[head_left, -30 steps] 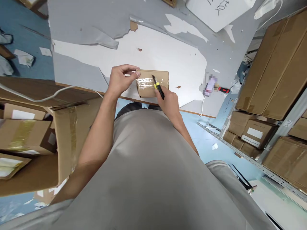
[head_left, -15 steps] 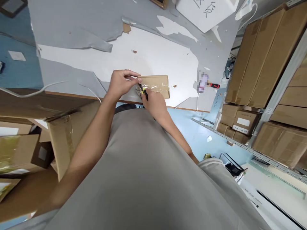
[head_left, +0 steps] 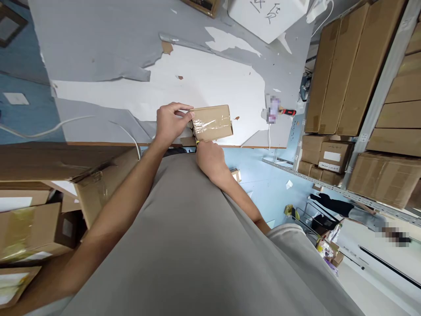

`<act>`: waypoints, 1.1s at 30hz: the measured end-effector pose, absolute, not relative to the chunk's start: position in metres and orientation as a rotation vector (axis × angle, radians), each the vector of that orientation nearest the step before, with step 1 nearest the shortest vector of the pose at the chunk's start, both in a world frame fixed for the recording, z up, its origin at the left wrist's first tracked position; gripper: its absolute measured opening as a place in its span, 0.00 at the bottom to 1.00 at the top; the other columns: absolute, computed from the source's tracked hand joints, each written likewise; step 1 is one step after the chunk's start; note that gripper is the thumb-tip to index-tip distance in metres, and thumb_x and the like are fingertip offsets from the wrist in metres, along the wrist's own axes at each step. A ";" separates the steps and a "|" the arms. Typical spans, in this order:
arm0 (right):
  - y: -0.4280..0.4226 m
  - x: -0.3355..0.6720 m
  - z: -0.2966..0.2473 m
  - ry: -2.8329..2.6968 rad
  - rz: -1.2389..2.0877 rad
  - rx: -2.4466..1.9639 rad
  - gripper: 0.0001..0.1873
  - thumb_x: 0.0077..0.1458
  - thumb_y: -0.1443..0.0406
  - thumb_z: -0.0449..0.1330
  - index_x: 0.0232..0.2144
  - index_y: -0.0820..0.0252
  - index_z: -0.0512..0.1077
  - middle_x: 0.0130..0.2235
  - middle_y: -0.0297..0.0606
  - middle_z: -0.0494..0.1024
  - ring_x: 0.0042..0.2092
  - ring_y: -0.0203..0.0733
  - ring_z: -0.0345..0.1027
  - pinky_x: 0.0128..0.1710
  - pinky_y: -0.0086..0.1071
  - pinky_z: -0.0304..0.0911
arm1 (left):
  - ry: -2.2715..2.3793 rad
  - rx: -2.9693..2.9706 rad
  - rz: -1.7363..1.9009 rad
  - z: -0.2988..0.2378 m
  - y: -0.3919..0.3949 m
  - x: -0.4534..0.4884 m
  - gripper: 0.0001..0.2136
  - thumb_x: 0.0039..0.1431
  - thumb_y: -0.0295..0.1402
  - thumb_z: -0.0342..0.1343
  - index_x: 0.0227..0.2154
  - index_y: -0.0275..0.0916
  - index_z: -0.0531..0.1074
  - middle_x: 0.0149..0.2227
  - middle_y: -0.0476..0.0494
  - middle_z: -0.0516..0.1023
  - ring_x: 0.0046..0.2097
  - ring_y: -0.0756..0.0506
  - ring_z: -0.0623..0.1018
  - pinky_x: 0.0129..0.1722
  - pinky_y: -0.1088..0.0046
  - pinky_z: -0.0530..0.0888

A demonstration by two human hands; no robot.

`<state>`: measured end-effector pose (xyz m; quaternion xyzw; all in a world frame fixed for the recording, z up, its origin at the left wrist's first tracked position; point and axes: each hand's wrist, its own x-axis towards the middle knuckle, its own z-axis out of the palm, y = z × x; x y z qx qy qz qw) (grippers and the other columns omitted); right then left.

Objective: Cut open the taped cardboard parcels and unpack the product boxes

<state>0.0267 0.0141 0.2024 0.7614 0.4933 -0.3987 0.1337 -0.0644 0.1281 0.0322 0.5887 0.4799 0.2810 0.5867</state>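
Note:
A small brown cardboard box (head_left: 212,123), with shiny clear tape across its top, lies near the table's front edge. My left hand (head_left: 173,123) pinches the box's far left corner between thumb and fingers. At the near left corner my right hand (head_left: 210,160) is closed around a yellow-and-black box cutter (head_left: 198,142). Only its yellow tip end shows above the fist; the blade cannot be made out. A cardboard flap (head_left: 188,141) sticks out at the box's left end, beside the cutter.
The table (head_left: 223,83) has a torn grey covering. A red-and-black handled tool (head_left: 288,112) lies at right, near a white container (head_left: 266,17) farther back. An open carton (head_left: 108,175) stands at left, shelves of boxes (head_left: 345,74) at right. Another person (head_left: 355,210) is in the right background.
My right hand has pulled the cutter along the box's left end toward my body. A flap now shows there. My left hand keeps its grip, and the view has shifted slightly.

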 end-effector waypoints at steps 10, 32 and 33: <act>-0.025 0.093 0.207 1.242 -0.826 2.752 0.22 0.87 0.58 0.52 0.70 0.54 0.78 0.56 0.50 0.92 0.57 0.63 0.89 0.58 0.46 0.78 | 1.104 1.365 0.658 0.036 0.125 -0.070 0.21 0.66 0.52 0.76 0.51 0.43 0.87 0.55 0.42 0.91 0.51 0.38 0.88 0.53 0.56 0.88; -0.005 0.164 0.179 1.422 -1.113 2.495 0.32 0.84 0.65 0.48 0.83 0.57 0.66 0.68 0.56 0.80 0.62 0.61 0.84 0.63 0.50 0.79 | 1.199 1.760 0.639 0.080 0.072 -0.038 0.33 0.69 0.63 0.72 0.67 0.49 0.85 0.84 0.38 0.64 0.86 0.23 0.62 0.87 0.37 0.59; -0.005 0.166 0.179 1.433 -1.120 2.487 0.32 0.84 0.64 0.48 0.83 0.56 0.66 0.69 0.56 0.80 0.62 0.61 0.84 0.64 0.50 0.79 | 1.203 1.762 0.647 0.080 0.071 -0.038 0.32 0.69 0.63 0.72 0.67 0.50 0.85 0.84 0.39 0.65 0.86 0.24 0.62 0.87 0.37 0.59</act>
